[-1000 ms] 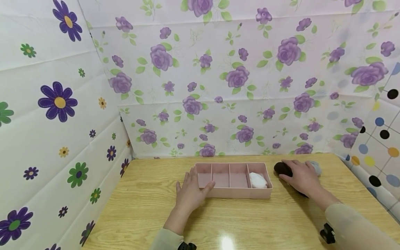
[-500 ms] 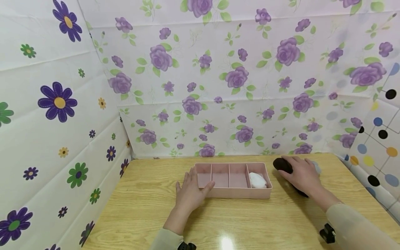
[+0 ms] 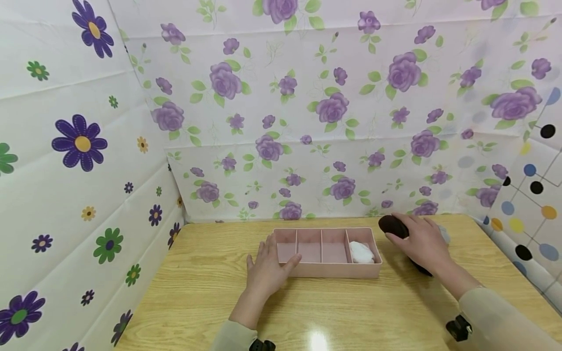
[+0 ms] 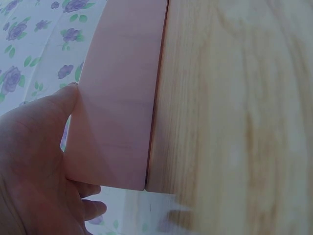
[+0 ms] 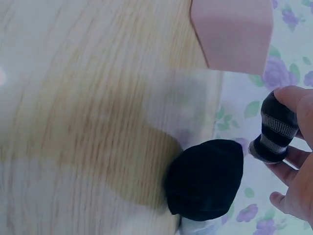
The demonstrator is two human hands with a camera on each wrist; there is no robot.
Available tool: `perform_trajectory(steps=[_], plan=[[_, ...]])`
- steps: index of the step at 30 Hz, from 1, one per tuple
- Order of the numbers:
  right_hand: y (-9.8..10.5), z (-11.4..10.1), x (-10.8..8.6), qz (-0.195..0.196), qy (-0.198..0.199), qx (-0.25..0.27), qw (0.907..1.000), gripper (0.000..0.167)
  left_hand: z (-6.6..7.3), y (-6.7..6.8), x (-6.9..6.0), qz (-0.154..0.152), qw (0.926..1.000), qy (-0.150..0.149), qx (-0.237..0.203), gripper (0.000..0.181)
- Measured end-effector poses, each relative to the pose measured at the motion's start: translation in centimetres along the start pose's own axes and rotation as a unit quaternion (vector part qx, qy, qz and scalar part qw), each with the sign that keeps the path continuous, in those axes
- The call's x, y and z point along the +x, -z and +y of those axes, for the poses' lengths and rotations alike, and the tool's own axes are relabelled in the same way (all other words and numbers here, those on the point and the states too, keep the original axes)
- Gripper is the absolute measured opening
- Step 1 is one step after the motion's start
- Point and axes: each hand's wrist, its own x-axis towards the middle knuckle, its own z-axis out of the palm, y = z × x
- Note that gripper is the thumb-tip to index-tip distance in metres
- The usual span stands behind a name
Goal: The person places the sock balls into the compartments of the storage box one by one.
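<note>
My right hand (image 3: 422, 242) pinches a dark rolled-up sock (image 3: 392, 226) to the right of the pink divided box (image 3: 333, 271). Black and grey stripes show on that sock in the right wrist view, where it is apart from the table. Below it sits a black cloth bundle (image 5: 205, 178), perhaps another rolled sock, mostly hidden by my hand in the head view. My left hand (image 3: 266, 273) rests at the box's left end, thumb on the front rim and fingers stretched along the end wall. A white cloth bundle (image 3: 362, 253) lies in the rightmost compartment.
Behind my right hand, a light grey bundle (image 3: 444, 235) is partly hidden. Wood-grain table (image 3: 342, 312) surrounds the box. Flower-printed cloth walls (image 3: 307, 165) rise at the back and left, with a dotted one at the right.
My right hand has lifted the dark sock and shifted slightly left towards the box. My left hand and the box stay where they were.
</note>
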Motion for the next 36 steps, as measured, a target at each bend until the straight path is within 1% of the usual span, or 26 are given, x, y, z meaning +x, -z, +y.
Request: perform_trajectory(steps=[11, 16, 21, 28, 32, 36], plan=[[1.3, -2.9, 0.1, 0.026, 0.009, 0.022, 0.9994, 0.068, 0.0, 0.1, 0.0, -0.001, 1.0000, 0.000, -0.001, 0.109], [1.7, -4.4, 0.1, 0.041, 0.026, 0.031, 0.9983, 0.066, -0.1, 0.1, 0.0, -0.001, 1.0000, 0.001, 0.002, 0.111], [2.1, -5.8, 0.1, 0.051, 0.046, 0.039, 0.9968, 0.066, -0.1, 0.1, -0.1, 0.000, 1.0000, 0.001, -0.003, 0.109], [1.9, -7.3, 0.1, 0.053, 0.059, 0.053, 0.9954, 0.064, 0.0, 0.1, -0.2, -0.001, 1.0000, 0.000, -0.002, 0.109], [1.4, -8.2, 0.1, 0.042, 0.050, 0.055, 0.9963, 0.065, 0.0, 0.1, -0.1, -0.002, 1.0000, 0.000, -0.003, 0.108], [0.7, -9.2, 0.1, 0.040, 0.048, 0.060, 0.9963, 0.064, 0.1, 0.0, -0.1, -0.004, 1.0000, 0.001, -0.004, 0.108]])
